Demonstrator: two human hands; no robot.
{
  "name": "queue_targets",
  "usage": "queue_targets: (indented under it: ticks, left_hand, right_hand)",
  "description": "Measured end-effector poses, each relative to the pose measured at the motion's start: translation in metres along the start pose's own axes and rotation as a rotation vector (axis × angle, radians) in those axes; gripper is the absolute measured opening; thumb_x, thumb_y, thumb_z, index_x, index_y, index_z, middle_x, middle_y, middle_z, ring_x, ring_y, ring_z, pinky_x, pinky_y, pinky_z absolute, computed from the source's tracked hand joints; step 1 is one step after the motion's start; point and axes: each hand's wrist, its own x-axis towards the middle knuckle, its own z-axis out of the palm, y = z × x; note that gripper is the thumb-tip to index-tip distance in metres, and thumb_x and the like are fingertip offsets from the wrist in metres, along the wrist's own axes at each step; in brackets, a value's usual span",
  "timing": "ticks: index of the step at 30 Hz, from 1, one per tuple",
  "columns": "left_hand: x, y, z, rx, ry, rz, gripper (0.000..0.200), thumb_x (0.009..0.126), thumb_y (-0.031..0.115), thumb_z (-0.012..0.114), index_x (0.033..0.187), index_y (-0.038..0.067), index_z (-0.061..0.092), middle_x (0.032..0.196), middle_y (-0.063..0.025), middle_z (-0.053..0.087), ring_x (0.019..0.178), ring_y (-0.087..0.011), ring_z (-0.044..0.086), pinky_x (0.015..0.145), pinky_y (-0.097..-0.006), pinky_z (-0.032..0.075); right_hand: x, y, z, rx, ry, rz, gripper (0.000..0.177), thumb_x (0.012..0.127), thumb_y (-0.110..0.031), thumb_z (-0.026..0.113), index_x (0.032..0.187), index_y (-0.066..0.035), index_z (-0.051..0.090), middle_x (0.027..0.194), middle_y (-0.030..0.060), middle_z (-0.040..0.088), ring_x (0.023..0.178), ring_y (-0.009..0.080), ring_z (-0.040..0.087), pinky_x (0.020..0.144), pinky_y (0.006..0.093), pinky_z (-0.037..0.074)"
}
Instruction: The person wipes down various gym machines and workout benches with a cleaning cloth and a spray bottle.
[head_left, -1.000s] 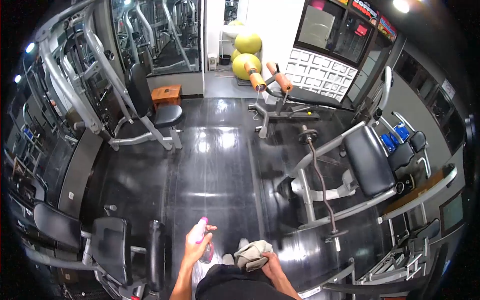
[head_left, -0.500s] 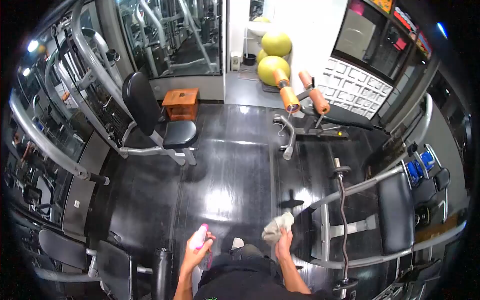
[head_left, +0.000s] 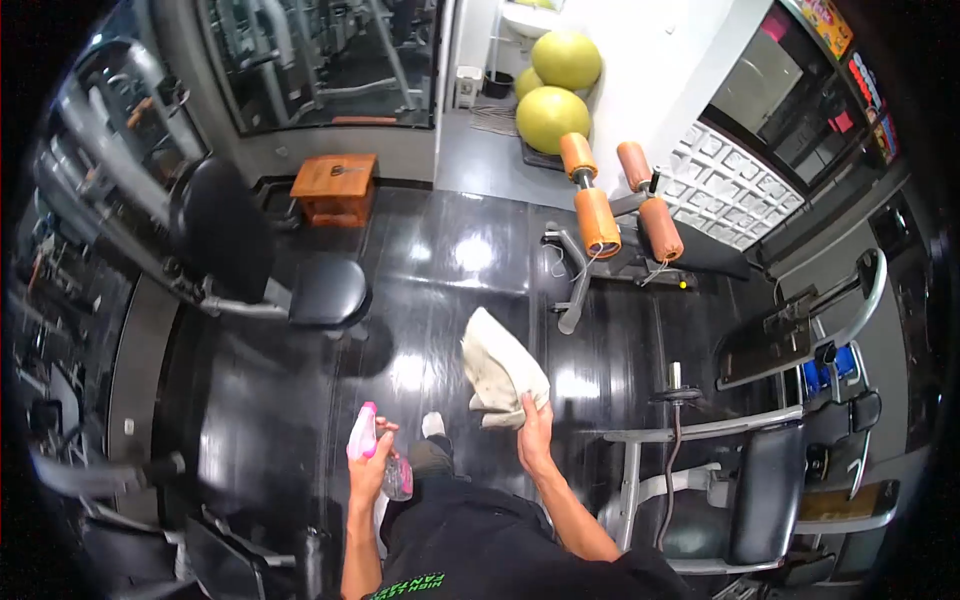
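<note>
A spray bottle (head_left: pixel 362 436) with a pink and white trigger head and a see-through body is gripped in my left hand (head_left: pixel 366 474), in front of my body at the lower left. My fingers wrap round its neck, and part of the body shows below the palm. Off-white and partly unfolded, a cloth (head_left: pixel 503 368) hangs from my right hand (head_left: pixel 536 430), pinched at its lower right corner between thumb and fingers. Both hands are over the dark floor, apart from any machine.
An orange-padded leg bench (head_left: pixel 598 222) stands ahead to the right, with green exercise balls (head_left: pixel 553 118) behind it. To the left are a black machine seat (head_left: pixel 328 291) and a wooden stool (head_left: pixel 336 188). A curved bar (head_left: pixel 672 460) rests beside a black bench pad (head_left: pixel 768 492) at right.
The cloth has gone from bunched up to spread out and raised. Both hands sit higher in the view. My viewpoint has moved forward, bringing the orange-padded bench closer.
</note>
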Motion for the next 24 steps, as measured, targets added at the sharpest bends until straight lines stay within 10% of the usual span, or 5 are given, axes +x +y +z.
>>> queue_targets:
  ticks: [12,24]
  left_hand:
    - [0.259,0.054,0.109,0.106,-0.331,0.044,0.037,0.087,0.002,0.06,0.123,0.0,0.049,0.103,-0.0087,0.06,0.092,-0.0128,0.059,0.061,-0.0251,0.051]
    - [0.405,0.064,0.21,0.113,0.018,0.111,0.042,0.089,0.003,0.058,0.128,0.002,0.045,0.101,-0.009,0.059,0.068,-0.0096,0.053,0.058,-0.0233,0.046]
  right_hand:
    - [0.152,-0.008,-0.039,0.091,0.484,0.008,0.035,0.092,0.001,0.041,0.126,-0.003,0.043,0.118,0.0117,0.055,0.107,0.0229,0.057,0.094,0.0372,0.045]
    - [0.428,-0.084,-0.028,0.078,0.235,0.09,0.034,0.093,-0.007,0.047,0.126,-0.001,0.045,0.119,0.0088,0.055,0.106,0.0199,0.055,0.094,0.0336,0.043]
